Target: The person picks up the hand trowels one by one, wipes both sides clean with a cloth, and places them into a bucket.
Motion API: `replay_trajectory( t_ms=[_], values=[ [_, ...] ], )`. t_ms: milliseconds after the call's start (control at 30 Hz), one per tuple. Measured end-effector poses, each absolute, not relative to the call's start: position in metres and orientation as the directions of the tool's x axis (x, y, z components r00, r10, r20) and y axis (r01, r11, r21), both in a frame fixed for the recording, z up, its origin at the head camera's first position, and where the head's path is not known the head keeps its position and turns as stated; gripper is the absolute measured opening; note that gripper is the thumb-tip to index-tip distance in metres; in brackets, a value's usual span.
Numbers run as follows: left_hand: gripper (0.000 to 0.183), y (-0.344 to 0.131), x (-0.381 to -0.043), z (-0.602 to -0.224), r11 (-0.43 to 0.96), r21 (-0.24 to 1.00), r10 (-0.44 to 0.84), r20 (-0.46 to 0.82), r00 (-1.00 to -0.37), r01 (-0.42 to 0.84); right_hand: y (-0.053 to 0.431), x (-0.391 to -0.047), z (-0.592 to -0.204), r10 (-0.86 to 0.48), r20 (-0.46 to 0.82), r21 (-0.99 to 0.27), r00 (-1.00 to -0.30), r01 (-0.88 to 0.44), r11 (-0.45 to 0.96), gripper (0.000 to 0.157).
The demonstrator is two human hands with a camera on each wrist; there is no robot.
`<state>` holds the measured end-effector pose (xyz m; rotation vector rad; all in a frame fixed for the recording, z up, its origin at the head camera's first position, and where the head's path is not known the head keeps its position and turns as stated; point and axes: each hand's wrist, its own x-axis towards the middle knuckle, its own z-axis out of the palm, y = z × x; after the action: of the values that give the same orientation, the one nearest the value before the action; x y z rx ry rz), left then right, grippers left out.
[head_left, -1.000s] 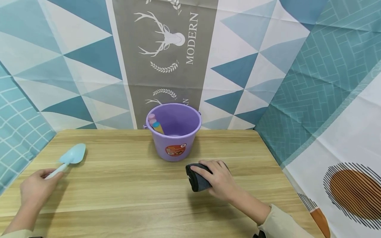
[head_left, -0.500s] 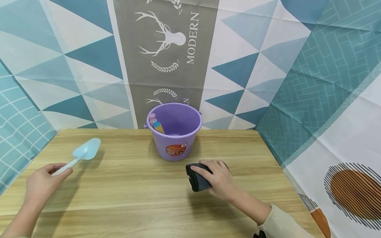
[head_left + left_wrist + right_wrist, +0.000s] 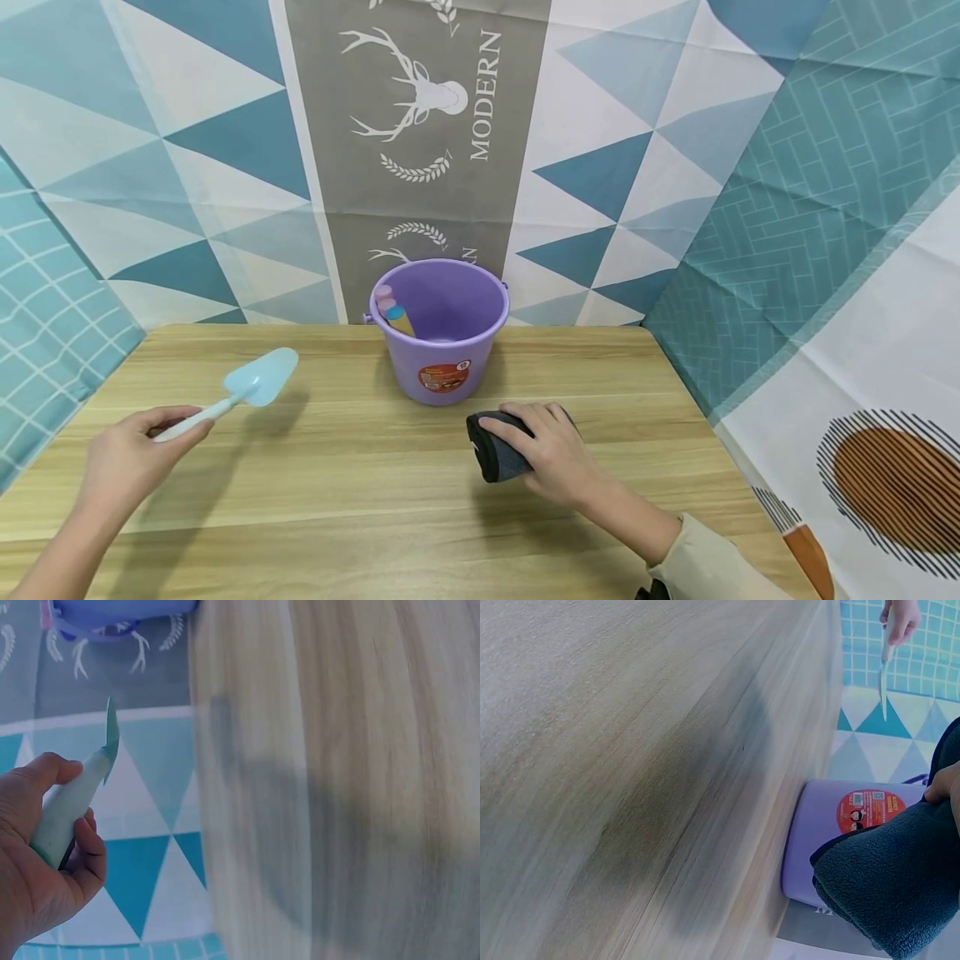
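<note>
My left hand [image 3: 142, 450] holds a light blue toy shovel [image 3: 262, 377] by its pale handle, thumb and fingers round it. The blade points toward the bucket and its shadow falls apart on the table. In the left wrist view the shovel handle [image 3: 71, 808] sits between thumb and curled fingers. My right hand [image 3: 555, 454] grips a folded dark grey-blue cloth [image 3: 501, 450] in front of the bucket. Seen from the right wrist, the fuzzy cloth [image 3: 892, 877] overlaps the bucket. The purple bucket [image 3: 435, 367] stands upright at the table's back, with several pastel and yellow-blue items [image 3: 396, 317] inside it.
A wood-grain table [image 3: 322, 492] spreads beneath both hands. Patterned fabric [image 3: 600, 125] hangs behind the back edge, and more cloth walls [image 3: 810, 208] enclose the left and right sides.
My left hand has carried the shovel to the right, nearer the bucket. The right hand with the cloth and the bucket have stayed almost where they were.
</note>
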<state>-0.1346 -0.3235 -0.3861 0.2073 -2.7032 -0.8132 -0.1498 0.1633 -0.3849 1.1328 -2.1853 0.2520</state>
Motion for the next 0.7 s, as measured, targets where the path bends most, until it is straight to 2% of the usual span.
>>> replay_trajectory(
  t_ms=[333, 567, 700],
  values=[
    [0.039, -0.299, -0.125, -0.373, 0.824, 0.567, -0.146, 0.233, -0.962, 0.012, 0.162, -0.150, -0.383, -0.658, 0.631, 0.121, -0.411, -0.785, 0.607, 0.081],
    [0.025, -0.284, -0.119, -0.369, 0.815, 0.564, -0.081, 0.342, -0.936, 0.136, 0.161, -0.150, -0.382, -0.659, 0.631, 0.127, -0.409, -0.784, 0.608, 0.079],
    [0.021, -0.275, -0.116, -0.368, 0.811, 0.558, -0.042, 0.351, -0.935, 0.174, 0.161, -0.151, -0.382, -0.659, 0.635, 0.127, -0.403, -0.787, 0.604, 0.079]
  ],
)
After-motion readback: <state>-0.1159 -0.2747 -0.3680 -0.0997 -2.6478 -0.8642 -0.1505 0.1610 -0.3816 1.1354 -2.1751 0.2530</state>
